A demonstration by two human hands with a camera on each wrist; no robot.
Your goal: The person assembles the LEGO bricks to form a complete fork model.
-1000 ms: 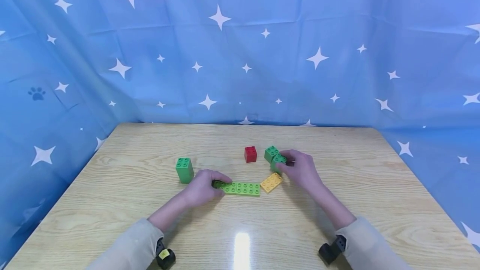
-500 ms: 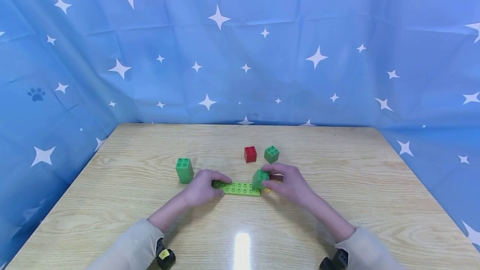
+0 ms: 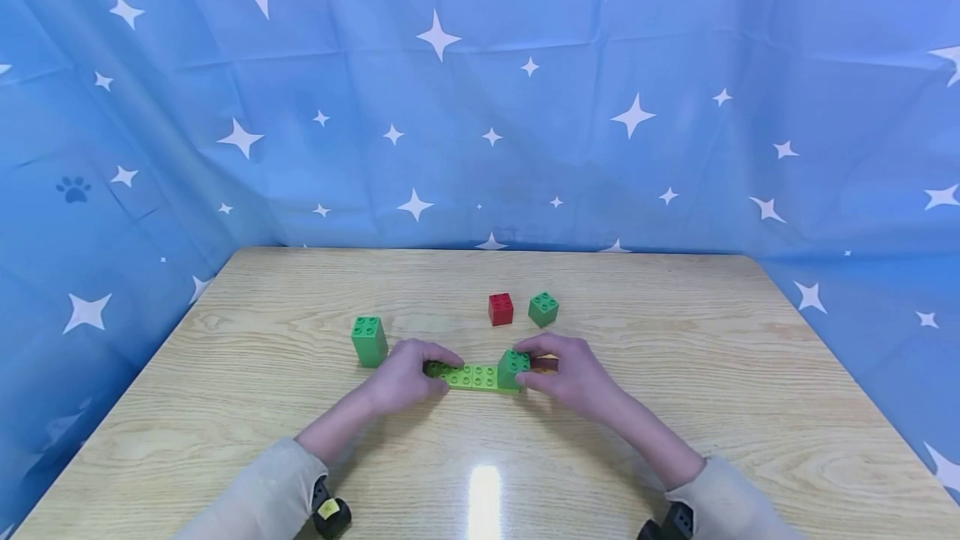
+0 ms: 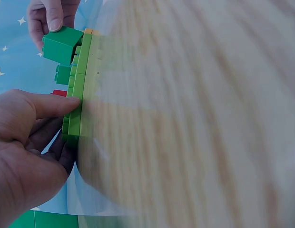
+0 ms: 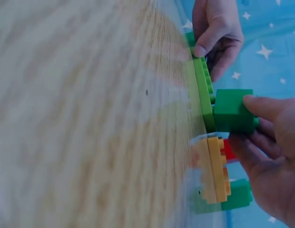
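My left hand (image 3: 405, 375) grips the left end of a flat strip of light green building plates (image 3: 478, 377) lying on the table. Over the strip's right end, my right hand (image 3: 573, 375) pinches a dark green building block (image 3: 512, 370) between thumb and fingers. In the left wrist view that green block (image 4: 64, 45) looks tilted against the studs; whether it is pressed fully down I cannot tell. A yellow plate (image 5: 215, 166) lies just past the strip's right end, mostly hidden behind my right hand in the head view.
Left of the strip stands a taller green block (image 3: 369, 342). Behind it on the wooden table (image 3: 637, 282) sit a red block (image 3: 501, 309) and a small green block (image 3: 543, 308). A blue starry cloth (image 3: 480, 165) hangs beyond the table's far edge.
My right hand has taken the dark green block from beside the small green one and brought it left and nearer, onto the strip's right end. The left hand has stayed in place.
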